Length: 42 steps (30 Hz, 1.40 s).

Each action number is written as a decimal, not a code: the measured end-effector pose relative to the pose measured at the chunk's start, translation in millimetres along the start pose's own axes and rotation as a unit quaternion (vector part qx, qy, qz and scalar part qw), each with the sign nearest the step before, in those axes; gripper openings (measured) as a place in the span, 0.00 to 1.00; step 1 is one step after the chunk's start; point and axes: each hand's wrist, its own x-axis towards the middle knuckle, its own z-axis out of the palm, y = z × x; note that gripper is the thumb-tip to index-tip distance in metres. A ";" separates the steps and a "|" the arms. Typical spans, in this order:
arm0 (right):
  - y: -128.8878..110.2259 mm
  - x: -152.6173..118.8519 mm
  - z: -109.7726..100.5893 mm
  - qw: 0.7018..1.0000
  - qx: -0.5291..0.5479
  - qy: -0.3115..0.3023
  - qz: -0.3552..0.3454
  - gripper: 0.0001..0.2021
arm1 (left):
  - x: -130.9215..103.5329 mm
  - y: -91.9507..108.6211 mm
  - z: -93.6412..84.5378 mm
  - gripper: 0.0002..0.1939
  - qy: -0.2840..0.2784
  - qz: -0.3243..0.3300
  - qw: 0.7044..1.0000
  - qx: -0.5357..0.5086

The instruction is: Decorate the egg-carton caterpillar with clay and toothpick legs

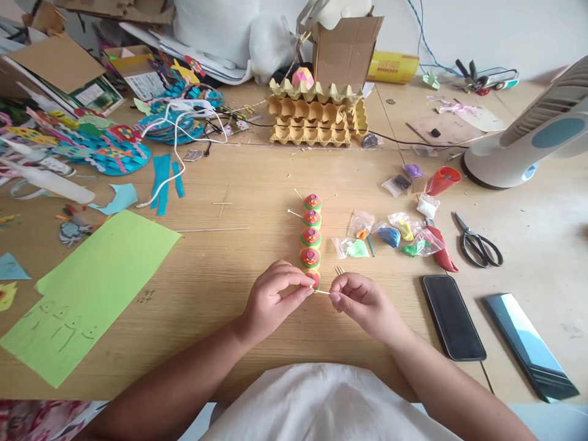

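A row of egg-carton cups [311, 237], topped with red and green clay and small faces, stands in front of me. Thin sticks with pale ball tips poke out near its far end. At the near end, my right hand [361, 301] pinches a toothpick [323, 292] held level. More toothpicks [339, 270] jut up from behind the fingers of that hand. My left hand [279, 291] is closed at the toothpick's other end, thumb and forefinger around a tiny pale ball there. The nearest cup is partly hidden behind the left fingers.
Bags of coloured clay [389, 236], scissors [478, 244] and two dark phones [452, 316] lie on the right. A fan [528, 138] stands beyond them. Green paper [105, 288] and paper crafts [105, 147] are on the left. Egg cartons [312, 131] are stacked at the back.
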 end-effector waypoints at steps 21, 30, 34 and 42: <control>2.7 0.4 0.3 0.998 -0.061 -0.014 -0.003 0.14 | -2.9 1.5 -1.2 0.06 -0.024 -0.003 0.999 -0.048; 2.5 -3.2 1.7 0.995 -0.096 -0.019 0.002 0.15 | -1.3 5.9 -4.7 0.02 -0.026 0.027 0.999 -0.017; 0.3 -3.6 2.5 0.992 -0.122 -0.022 0.006 0.16 | 0.3 7.4 -4.8 0.02 -0.025 0.027 0.999 -0.003; 1.5 -2.1 3.9 0.995 -0.100 -0.027 0.010 0.17 | -2.4 4.5 -4.0 0.04 -0.021 0.007 1.000 -0.012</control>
